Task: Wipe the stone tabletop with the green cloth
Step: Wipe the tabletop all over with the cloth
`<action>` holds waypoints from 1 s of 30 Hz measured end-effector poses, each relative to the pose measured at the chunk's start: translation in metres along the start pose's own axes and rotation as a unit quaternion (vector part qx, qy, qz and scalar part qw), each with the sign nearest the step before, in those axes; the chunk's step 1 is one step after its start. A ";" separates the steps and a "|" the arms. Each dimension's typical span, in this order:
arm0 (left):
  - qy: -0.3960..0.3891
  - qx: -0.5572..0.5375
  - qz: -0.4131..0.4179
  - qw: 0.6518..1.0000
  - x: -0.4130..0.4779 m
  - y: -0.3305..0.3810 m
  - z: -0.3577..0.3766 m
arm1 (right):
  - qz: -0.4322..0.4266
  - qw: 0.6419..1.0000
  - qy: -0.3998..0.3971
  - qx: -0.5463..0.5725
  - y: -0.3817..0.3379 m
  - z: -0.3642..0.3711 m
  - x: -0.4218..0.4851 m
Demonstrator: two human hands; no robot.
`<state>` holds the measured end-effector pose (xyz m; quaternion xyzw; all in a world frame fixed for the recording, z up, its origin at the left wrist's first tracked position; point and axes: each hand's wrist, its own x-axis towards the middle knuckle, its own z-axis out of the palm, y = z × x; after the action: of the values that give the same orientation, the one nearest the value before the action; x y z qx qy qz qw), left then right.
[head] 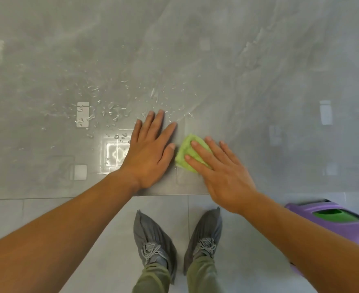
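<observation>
The grey stone tabletop (248,81) fills most of the head view, glossy and veined. Water droplets (111,106) are scattered over its near-left middle. A folded green cloth (185,153) lies near the table's front edge. My right hand (221,172) presses flat on the cloth, fingers spread over it and pointing up-left. My left hand (149,149) rests flat on the stone just left of the cloth, fingers apart, holding nothing; its thumb almost touches the cloth's left edge.
The table's front edge (47,198) runs across the lower part of the view. Below it is a tiled floor (89,240) with my two covered shoes (153,240). A purple container with a green inside (333,216) stands at the lower right, beside my right forearm.
</observation>
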<state>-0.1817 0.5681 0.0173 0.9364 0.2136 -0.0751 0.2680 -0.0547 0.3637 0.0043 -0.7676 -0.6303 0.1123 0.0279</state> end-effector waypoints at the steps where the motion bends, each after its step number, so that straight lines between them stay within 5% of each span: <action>1: -0.002 -0.006 -0.002 1.000 -0.002 0.000 0.001 | 0.019 1.000 0.005 0.001 0.005 -0.001 0.007; 5: 0.014 -0.063 -0.017 0.998 0.000 -0.002 0.001 | 0.121 0.991 0.048 0.041 -0.010 -0.004 0.034; 9: 0.014 -0.054 -0.022 0.998 0.000 0.000 0.001 | -0.069 0.998 -0.005 -0.007 -0.005 0.003 -0.001; 12: 0.008 -0.010 -0.035 0.999 0.001 0.005 0.001 | -0.098 0.995 -0.019 -0.023 0.027 -0.002 -0.021; 15: 0.010 0.017 -0.046 0.999 0.002 0.011 0.004 | 0.034 0.999 0.024 0.016 0.055 -0.007 -0.038; 19: 0.029 0.020 -0.068 0.997 0.004 0.018 0.006 | 0.262 0.961 0.067 0.061 0.037 -0.008 -0.039; 24: 0.034 0.029 -0.090 0.995 0.007 0.028 0.011 | 0.086 0.994 0.036 0.049 -0.004 0.005 -0.018; 30: 0.037 -0.017 -0.093 0.995 0.005 0.021 0.007 | 0.119 0.990 0.047 0.060 -0.022 0.003 -0.003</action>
<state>-0.1684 0.5495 0.0199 0.9101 0.3105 -0.0615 0.2673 -0.0772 0.3653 0.0061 -0.8387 -0.5244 0.1159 0.0899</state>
